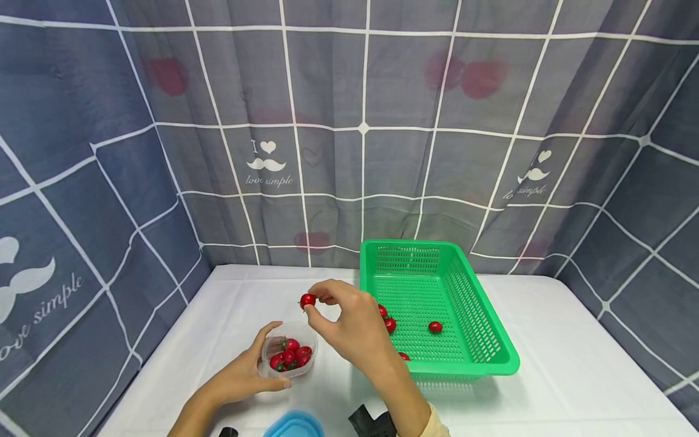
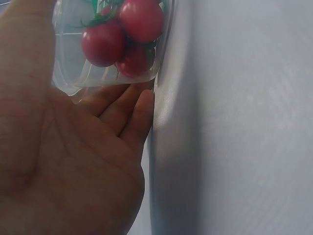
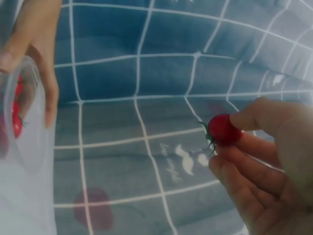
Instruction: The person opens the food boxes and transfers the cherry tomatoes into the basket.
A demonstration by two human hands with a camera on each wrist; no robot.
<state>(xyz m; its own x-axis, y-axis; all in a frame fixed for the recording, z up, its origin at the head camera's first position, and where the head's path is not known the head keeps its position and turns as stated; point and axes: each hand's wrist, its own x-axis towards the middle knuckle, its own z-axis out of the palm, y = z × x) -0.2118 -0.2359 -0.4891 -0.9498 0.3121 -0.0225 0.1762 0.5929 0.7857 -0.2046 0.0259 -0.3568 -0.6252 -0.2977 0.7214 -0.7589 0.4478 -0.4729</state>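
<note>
Between thumb and fingers, my right hand (image 1: 352, 321) pinches a cherry tomato (image 1: 307, 300) above and to the right of a clear plastic container (image 1: 273, 358). The tomato's green stem shows in the right wrist view (image 3: 225, 130). My left hand (image 1: 240, 373) grips the container from its left side, thumb in front and fingers behind. Several red cherry tomatoes (image 1: 289, 357) lie inside it; some show through its wall in the left wrist view (image 2: 103, 43). A green basket (image 1: 494, 315) to the right holds a few more tomatoes (image 1: 435, 327), partly hidden by my right forearm.
A blue lid (image 1: 295, 425) lies at the table's front edge, cut off by the frame. Beside my right wrist is a black object (image 1: 374, 423). The white tablecloth (image 1: 568, 364) meets a grey checked curtain (image 1: 327, 152) at the back and sides.
</note>
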